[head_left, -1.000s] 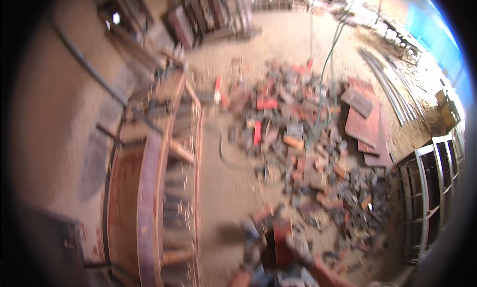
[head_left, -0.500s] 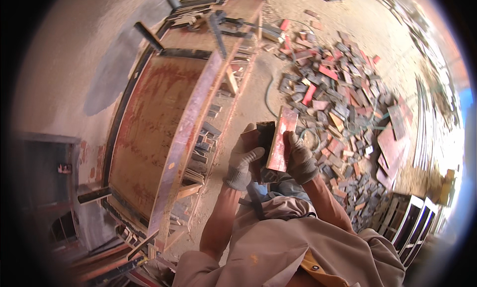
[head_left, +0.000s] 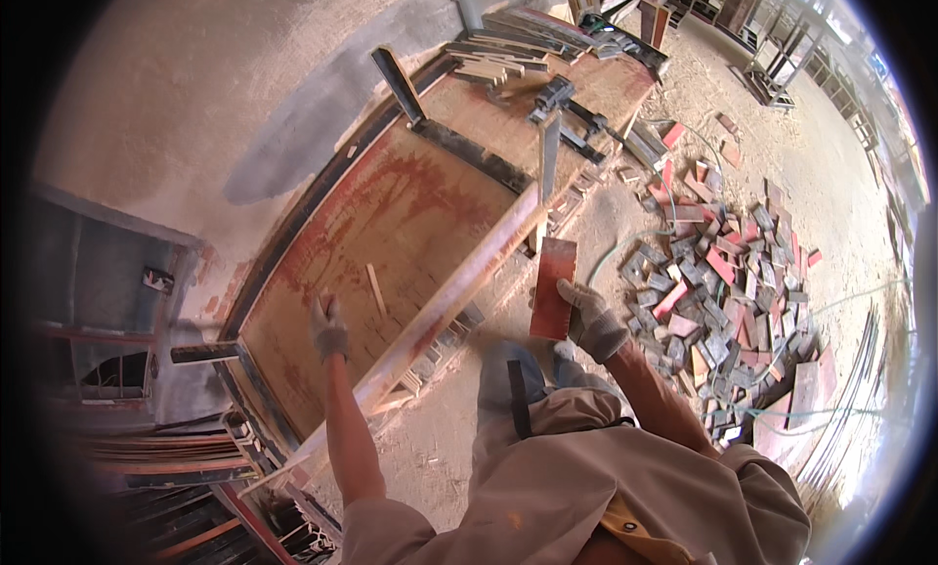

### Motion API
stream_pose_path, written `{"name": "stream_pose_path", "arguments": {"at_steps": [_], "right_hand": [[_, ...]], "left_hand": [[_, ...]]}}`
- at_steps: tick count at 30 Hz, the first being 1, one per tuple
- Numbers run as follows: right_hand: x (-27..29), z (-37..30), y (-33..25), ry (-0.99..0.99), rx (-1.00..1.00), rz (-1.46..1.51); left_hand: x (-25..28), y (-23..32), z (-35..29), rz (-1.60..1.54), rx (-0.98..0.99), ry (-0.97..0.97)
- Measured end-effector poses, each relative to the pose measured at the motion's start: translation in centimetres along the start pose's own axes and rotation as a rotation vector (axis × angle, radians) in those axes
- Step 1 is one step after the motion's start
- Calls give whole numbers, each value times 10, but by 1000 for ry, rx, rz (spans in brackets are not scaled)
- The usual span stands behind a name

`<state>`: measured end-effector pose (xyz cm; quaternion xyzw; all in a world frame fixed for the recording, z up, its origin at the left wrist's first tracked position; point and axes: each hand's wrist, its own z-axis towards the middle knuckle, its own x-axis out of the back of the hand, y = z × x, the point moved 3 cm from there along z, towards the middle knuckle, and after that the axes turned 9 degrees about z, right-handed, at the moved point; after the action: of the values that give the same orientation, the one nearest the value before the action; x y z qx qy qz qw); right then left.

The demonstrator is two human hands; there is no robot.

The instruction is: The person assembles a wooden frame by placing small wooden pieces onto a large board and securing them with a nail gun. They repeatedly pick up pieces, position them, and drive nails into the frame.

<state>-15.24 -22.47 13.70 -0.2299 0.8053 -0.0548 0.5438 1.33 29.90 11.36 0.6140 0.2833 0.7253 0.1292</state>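
My right hand (head_left: 596, 321), in a grey knit glove, grips a flat, reddish-brown wooden board offcut (head_left: 555, 286) by its right edge, in front of my body. Away to the left, my gloved left hand (head_left: 330, 328) reaches over the tan, red-stained panel (head_left: 342, 228) of a wooden bench. Its fingers look stretched forward, with nothing plainly held. Just right of that hand, a thin pale wooden piece (head_left: 376, 291) shows edge-on above the panel; whether it touches the panel I cannot tell.
A raised rail (head_left: 459, 262) runs along the bench's near side, and dark bars (head_left: 474, 154) cross the panel. A clamp (head_left: 572, 110) and stacked wood strips (head_left: 498, 57) sit at the far end. Right, offcuts (head_left: 723, 282) lie heaped beside a hose (head_left: 625, 242).
My left hand has left the pieces held together before me and swung left over the bench. The pale piece newly shows there. My right hand keeps one board offcut; the view has shifted left.
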Motion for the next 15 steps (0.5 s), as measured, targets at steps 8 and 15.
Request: {"name": "stream_pose_path", "arguments": {"at_steps": [8, 15], "right_hand": [[12, 136, 7, 217, 223, -785], [31, 187, -53, -94, 506, -1373]], "left_hand": [[-127, 77, 13, 138, -419, 68], [-283, 247, 21, -208, -365, -787]]}}
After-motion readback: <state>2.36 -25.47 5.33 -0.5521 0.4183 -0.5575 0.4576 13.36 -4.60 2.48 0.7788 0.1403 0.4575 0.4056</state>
